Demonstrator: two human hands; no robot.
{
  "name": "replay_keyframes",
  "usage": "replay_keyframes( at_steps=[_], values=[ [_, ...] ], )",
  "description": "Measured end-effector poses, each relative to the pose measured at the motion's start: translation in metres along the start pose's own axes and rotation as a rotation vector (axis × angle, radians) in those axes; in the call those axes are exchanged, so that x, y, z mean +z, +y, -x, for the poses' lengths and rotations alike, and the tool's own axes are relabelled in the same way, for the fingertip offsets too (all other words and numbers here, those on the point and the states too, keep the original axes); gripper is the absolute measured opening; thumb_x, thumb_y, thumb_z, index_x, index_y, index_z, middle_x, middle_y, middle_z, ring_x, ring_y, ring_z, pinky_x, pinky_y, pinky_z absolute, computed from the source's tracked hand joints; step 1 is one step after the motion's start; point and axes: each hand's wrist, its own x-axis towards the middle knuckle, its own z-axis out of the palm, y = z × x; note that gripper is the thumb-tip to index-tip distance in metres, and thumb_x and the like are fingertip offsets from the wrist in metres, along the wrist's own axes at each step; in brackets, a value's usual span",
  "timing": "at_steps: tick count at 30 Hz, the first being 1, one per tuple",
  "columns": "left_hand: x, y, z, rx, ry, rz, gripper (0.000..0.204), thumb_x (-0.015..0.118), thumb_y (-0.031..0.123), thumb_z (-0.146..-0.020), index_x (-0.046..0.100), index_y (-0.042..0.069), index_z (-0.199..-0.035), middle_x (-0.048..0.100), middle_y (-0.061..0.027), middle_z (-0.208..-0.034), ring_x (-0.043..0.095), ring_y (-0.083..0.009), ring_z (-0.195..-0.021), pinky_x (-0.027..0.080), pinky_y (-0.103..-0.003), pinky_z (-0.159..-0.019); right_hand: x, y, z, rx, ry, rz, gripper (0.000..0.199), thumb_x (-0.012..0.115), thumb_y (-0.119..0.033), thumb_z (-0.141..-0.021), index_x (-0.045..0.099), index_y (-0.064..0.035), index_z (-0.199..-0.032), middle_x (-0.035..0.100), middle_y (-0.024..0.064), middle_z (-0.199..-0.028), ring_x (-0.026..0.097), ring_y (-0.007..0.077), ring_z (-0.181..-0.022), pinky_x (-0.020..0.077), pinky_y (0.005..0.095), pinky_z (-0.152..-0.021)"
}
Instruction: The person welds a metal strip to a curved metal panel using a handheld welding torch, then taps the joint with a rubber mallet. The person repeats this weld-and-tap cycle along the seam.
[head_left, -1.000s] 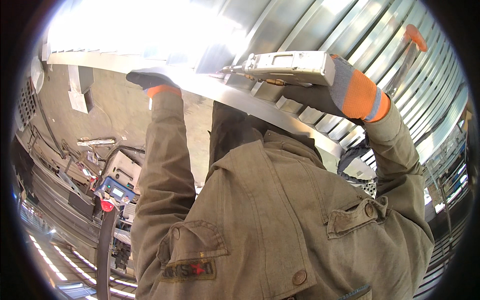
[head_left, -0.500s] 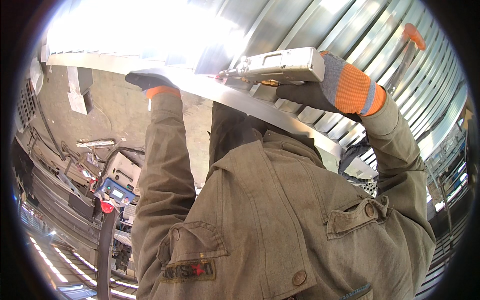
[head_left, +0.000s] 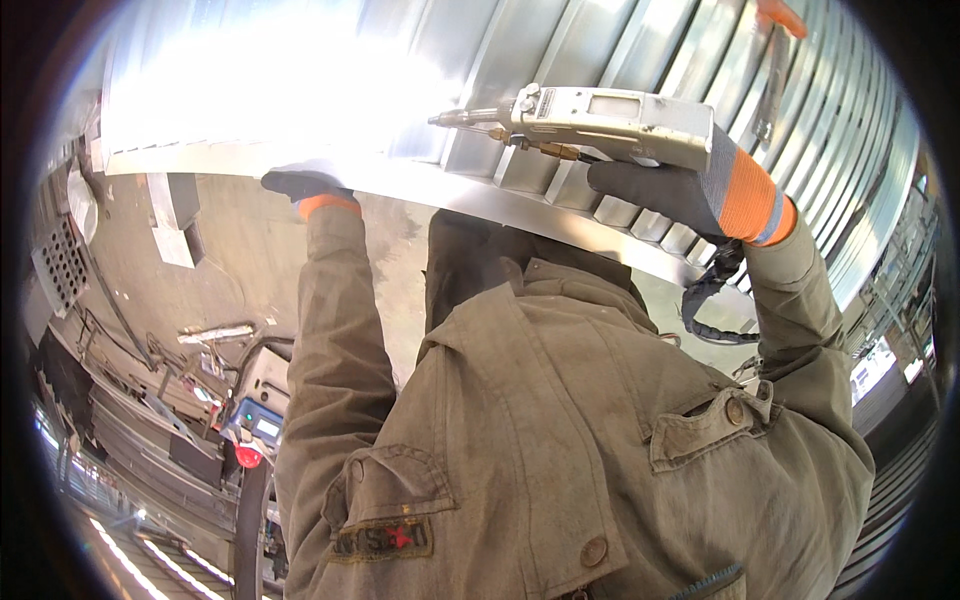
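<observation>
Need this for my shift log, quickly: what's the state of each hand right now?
Left hand: at the metal edge strip; open or closed cannot be told.
Right hand: closed, holding the pale handheld tool.

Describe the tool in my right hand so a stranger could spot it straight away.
Start at the wide ribbed metal surface across the top of the view. Near its lower edge, right of centre, is the gloved right hand, holding the tool with its slim metal nozzle pointing left. Its long, pale, boxy body sets it apart from the orange-ended implement farther up and right.
</observation>
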Motion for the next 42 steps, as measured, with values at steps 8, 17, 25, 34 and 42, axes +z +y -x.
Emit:
replay_keyframes(
  at_steps=[8,17,25,34,42],
  values=[
    [-0.05,-0.005,0.07,-0.284,-0.317,-0.298,0.058,0.056,0.054,-0.098,0.063,0.008,-0.132,0.067,-0.0092,-0.113,0.064,-0.0218,-0.096,0.054,-0.037,-0.081,0.06,-0.055,0.057,-0.193,0.265,0.224,0.058,0.074,-0.022,-0.095,0.057,-0.031,-0.15,0.066,0.0097,-0.141,0.074,0.0342,-0.096,0.062,0.0419,-0.082],
    [-0.092,-0.014,0.182,0.23,-1.853,-1.116,0.032,0.063,0.015,-0.101,0.069,0.002,-0.13,0.07,-0.0108,-0.127,0.067,-0.0212,-0.114,0.056,-0.036,-0.095,0.171,-0.143,0.093,0.269,0.142,0.179,0.087,0.083,-0.054,-0.078,0.052,-0.0052,-0.143,0.074,0.0242,-0.111,0.072,0.0425,-0.105,0.0552,0.0485,-0.09],
    [-0.089,0.001,0.237,0.274,-1.946,-1.051,0.033,0.066,0.014,-0.1,0.069,0.002,-0.13,0.07,-0.0102,-0.129,0.067,-0.0229,-0.116,0.055,-0.037,-0.098,0.221,-0.144,0.159,0.017,0.453,0.231,0.074,0.077,-0.054,-0.086,0.056,-0.0043,-0.136,0.072,0.0191,-0.114,0.07,0.0399,-0.109,0.0535,0.0468,-0.096],
    [-0.049,0.016,0.309,0.538,-2.082,-0.833,0.034,0.07,0.013,-0.098,0.069,0.002,-0.13,0.071,-0.0094,-0.131,0.067,-0.0247,-0.118,0.054,-0.039,-0.102,0.177,-0.052,0.224,-0.148,1.019,0.334,0.045,0.082,-0.035,-0.088,0.069,-0.0058,-0.12,0.068,0.0191,-0.125,0.064,0.0407,-0.117,0.0518,0.047,-0.102],
    [-0.013,0.006,0.335,-0.05,-2.018,-0.458,0.046,0.067,0.031,-0.103,0.063,0.003,-0.14,0.065,-0.0137,-0.141,0.061,-0.0307,-0.13,0.047,-0.045,-0.114,0.106,0.257,0.43,0.83,1.727,0.309,0.06,0.085,-0.041,-0.086,0.066,-0.0002,-0.126,0.069,0.0262,-0.122,0.064,0.0433,-0.117,0.0513,0.0479,-0.102]
  ],
)
